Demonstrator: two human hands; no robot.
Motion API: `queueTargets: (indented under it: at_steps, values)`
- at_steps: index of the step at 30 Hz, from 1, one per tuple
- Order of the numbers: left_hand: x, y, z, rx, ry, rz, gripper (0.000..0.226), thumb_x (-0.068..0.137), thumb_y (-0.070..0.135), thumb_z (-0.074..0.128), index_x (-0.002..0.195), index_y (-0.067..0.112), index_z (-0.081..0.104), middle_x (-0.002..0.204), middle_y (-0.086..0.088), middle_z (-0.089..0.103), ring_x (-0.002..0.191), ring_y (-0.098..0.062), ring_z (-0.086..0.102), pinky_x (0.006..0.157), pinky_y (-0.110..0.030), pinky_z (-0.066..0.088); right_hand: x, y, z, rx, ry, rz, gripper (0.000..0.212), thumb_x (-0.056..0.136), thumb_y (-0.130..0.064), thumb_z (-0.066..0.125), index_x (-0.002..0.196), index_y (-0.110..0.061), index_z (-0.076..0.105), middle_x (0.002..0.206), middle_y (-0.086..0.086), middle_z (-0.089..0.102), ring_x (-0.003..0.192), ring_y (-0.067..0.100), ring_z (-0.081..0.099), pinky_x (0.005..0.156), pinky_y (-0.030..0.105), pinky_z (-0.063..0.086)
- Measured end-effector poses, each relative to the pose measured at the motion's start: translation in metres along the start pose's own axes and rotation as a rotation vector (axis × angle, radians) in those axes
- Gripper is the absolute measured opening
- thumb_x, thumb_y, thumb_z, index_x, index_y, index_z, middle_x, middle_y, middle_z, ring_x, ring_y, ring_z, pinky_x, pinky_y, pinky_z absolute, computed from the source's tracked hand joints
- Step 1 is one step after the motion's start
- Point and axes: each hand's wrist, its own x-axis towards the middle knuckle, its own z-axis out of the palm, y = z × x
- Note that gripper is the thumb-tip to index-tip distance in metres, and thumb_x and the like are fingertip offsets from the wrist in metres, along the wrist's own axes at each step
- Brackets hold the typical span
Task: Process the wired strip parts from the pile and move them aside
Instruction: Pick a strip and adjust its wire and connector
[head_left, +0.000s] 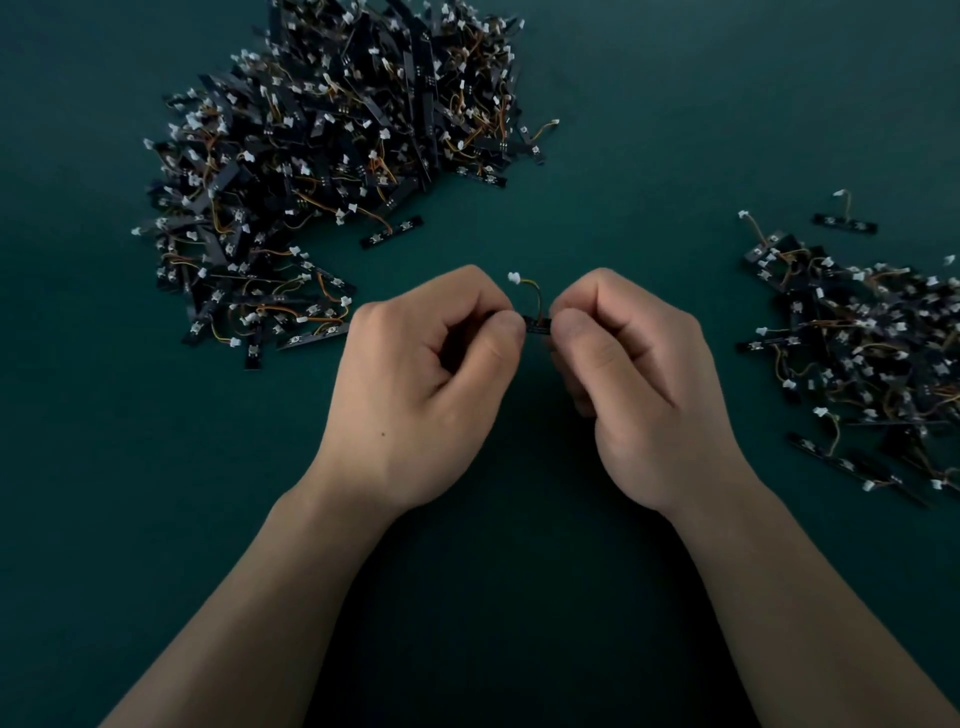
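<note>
Both hands meet at the middle of the dark green table and hold one black wired strip part (536, 325) between them. My left hand (431, 384) pinches its left end with thumb and curled fingers. My right hand (636, 384) pinches its right end the same way. Only a short piece of the strip shows between the thumbs. Its thin orange and yellow wire curls up to a white connector (514, 278). A large pile of such parts (332, 140) lies at the far left. A smaller pile (872, 353) lies at the right edge.
A single strip (390, 232) lies loose just below the large pile, and another one (844, 223) sits above the right pile. The bare green table surface (623, 156) stretches between the two piles and in front of my arms.
</note>
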Motion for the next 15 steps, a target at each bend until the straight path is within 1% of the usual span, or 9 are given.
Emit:
queueTargets:
  at_steps: [3,7,11,15]
  values:
    - [0.0006,0.0001,-0.0008,-0.035,0.003,-0.017,0.025,0.096,0.01,0.057,0.071,0.008,0.056,0.058,-0.001,0.048,0.055,-0.014,0.041,0.053,-0.024,0.034,0.0001,0.0004,-0.0002,-0.026,0.004,0.002,0.022,0.102,-0.026,0.05,0.081,-0.021,0.057,0.058,0.012,0.047,0.05,0.035,0.042,0.044,0.048,0.034]
    - [0.0015,0.0013,-0.0008,-0.034,0.025,-0.032,0.025,0.095,0.011,0.058,0.07,0.006,0.056,0.058,-0.004,0.048,0.056,-0.014,0.04,0.054,-0.024,0.034,-0.0003,0.0011,0.0006,-0.1,0.026,-0.036,0.019,0.105,-0.022,0.054,0.087,-0.022,0.061,0.058,0.005,0.052,0.048,0.025,0.046,0.046,0.045,0.038]
    - [0.0012,0.0019,0.0003,-0.023,0.021,-0.035,0.025,0.093,0.011,0.057,0.068,0.005,0.054,0.057,-0.006,0.046,0.055,-0.018,0.04,0.052,-0.027,0.033,-0.0008,0.0014,0.0009,-0.095,0.033,-0.026,0.019,0.103,-0.026,0.054,0.086,-0.022,0.061,0.058,0.006,0.051,0.048,0.026,0.046,0.045,0.044,0.037]
    - [0.0017,0.0019,-0.0001,-0.033,0.009,-0.034,0.025,0.093,0.01,0.056,0.068,0.005,0.053,0.058,-0.006,0.045,0.056,-0.019,0.04,0.052,-0.029,0.033,-0.001,0.0015,0.001,-0.084,0.031,-0.029,0.019,0.103,-0.025,0.054,0.085,-0.022,0.061,0.058,0.006,0.051,0.047,0.027,0.044,0.044,0.043,0.036]
